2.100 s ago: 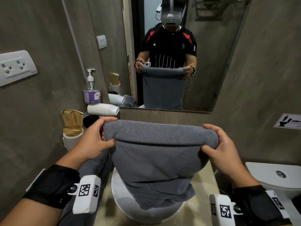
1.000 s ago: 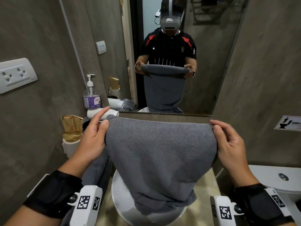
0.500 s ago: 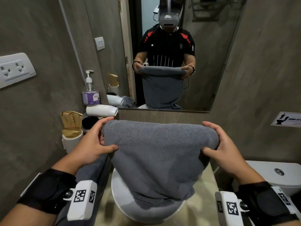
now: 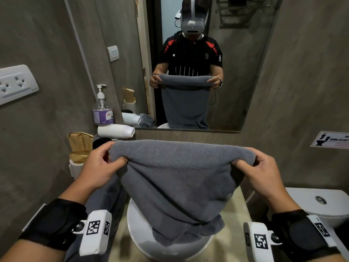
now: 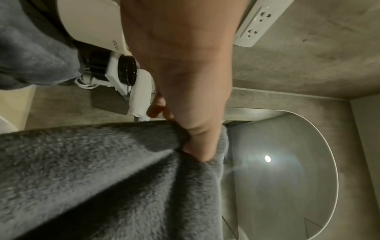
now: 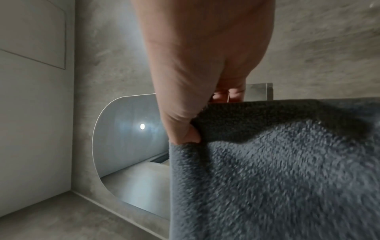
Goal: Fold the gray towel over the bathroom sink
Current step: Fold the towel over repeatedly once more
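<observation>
Gray concrete-look walls [image 4: 47, 44] enclose the room. A large mirror [image 4: 245, 63] hangs above the beige counter [image 4: 234, 224]. A white double socket [image 4: 16, 83] sits on the left wall, a toilet cistern [image 4: 317, 201] stands right.

My head camera is looking forward and down over the sink [image 4: 143, 235] toward the mirror [image 4: 245, 76]. Each wrist camera is looking along its hand from very near: the left grip [image 5: 185, 91] and right grip [image 6: 201, 68] are filling their frames. All three views are sharing the gray towel [image 4: 177, 178] and mirror.
</observation>
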A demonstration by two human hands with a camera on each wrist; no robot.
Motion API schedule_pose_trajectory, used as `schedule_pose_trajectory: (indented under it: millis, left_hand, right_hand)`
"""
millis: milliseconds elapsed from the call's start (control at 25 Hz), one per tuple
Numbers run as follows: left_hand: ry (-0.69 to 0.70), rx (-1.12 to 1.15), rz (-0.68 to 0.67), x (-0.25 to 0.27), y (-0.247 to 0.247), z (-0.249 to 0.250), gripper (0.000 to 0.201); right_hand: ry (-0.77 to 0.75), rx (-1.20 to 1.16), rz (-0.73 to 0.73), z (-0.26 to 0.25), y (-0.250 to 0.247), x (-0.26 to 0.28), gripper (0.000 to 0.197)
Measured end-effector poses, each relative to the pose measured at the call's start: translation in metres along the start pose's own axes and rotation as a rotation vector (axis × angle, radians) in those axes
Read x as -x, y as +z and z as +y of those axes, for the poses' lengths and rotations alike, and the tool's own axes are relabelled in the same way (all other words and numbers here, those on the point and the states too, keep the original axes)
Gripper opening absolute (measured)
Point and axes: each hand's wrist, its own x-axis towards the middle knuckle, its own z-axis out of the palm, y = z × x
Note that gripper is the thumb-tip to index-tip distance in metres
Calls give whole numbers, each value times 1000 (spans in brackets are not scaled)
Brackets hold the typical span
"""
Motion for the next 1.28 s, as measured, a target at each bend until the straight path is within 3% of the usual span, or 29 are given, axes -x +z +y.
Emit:
schedule_pose_trajectory:
  millis: [160,280,360,480,640,760,880,1000,1040,1120,1280]
  left_hand:
    - [-15,132,-17,-1,5,5,33]
    - [-110,314,5,0,12,9,22]
    - [-160,391,38,-1,17,14,26]
    - [-126,372,109,-4,19,21,35]
    - [-1,400,85,0,17,26,49]
    - [69,294,139,6,19,36,29]
    - [53,256,91,8,12,39,30]
    - [14,252,-167,8,-1,32,85]
    - [4,187,-214,7,-2,30,97]
    - [16,8,-188,4,-1,23,100]
    - [114,-316,1,-1,2,10,86]
  right_hand:
    - [40,-8,20,-1,-1,-5,31]
    - [79,-47,16,-4,0,-5,23]
    - [76,-97,53,-5,2,-6,28]
    - [52,-158,50,-8,3,-5,46]
    - [-122,-44,58,-8,4,-1,29]
    - [-150,-76,75,-6,5,-1,24]
    - [-76,-153,-70,0,-2,1,21]
    - [-44,-95,-254,6,-11,2,74]
    - [-46,-47,-270,7,-10,2,82]
    - [-54,16,-229,6,-6,-1,84]
    - [-26,32,-157,-3,6,-2,73]
